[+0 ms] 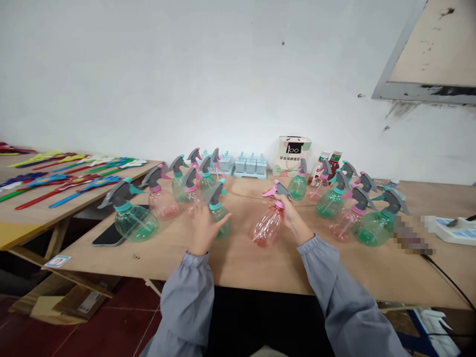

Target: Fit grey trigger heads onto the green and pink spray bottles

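My right hand [291, 216] grips the neck of a pink spray bottle [267, 225] with a grey and pink trigger head, tilted and held just above the wooden table [241, 263]. My left hand [206, 227] is flat with fingers stretched out, touching a green spray bottle [219, 210] with a grey and teal head. Several more green and pink spray bottles stand in a group on the left [136, 218] and another group on the right [372, 223].
A black phone [109, 235] lies by the left bottles. A white box [292, 156] and pale blue moulds [251, 166] stand against the wall. Coloured plastic sticks [67, 178] cover a second table at left. A cable [446, 277] runs off at right.
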The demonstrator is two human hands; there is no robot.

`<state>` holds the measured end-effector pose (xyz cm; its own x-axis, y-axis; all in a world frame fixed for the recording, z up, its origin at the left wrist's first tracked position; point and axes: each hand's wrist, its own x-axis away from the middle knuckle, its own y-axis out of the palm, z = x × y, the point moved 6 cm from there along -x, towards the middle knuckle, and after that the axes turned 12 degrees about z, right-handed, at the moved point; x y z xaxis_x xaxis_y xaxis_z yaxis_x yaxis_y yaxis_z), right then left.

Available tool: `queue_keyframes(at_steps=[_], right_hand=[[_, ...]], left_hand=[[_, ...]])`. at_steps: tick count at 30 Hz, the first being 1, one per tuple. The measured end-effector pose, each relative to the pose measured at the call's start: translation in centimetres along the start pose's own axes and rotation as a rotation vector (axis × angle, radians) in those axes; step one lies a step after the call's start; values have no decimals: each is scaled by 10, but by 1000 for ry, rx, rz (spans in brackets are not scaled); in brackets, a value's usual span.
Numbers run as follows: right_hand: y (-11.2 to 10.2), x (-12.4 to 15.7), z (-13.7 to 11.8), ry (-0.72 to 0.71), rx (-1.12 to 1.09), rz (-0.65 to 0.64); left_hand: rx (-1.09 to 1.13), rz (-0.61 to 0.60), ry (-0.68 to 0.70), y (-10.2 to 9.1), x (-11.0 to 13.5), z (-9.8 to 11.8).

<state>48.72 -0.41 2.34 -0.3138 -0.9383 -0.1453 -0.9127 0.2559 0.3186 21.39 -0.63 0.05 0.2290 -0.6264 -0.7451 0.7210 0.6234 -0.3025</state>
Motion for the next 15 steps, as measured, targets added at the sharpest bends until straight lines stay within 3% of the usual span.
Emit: queue_keyframes(at_steps=[3,6,9,15], right_hand=[[1,6,-4,16,-37,-42],[-1,6,2,122,-81,-49],[-2,3,6,158,-119,-40],[-1,0,3,85,-215,-28]], left_hand=[[-15,-43,-47,42,-4,16],[24,-98,-73,70,-6,25],[86,-111,-37,77,-3,30],[32,-125,21,74,3,28]])
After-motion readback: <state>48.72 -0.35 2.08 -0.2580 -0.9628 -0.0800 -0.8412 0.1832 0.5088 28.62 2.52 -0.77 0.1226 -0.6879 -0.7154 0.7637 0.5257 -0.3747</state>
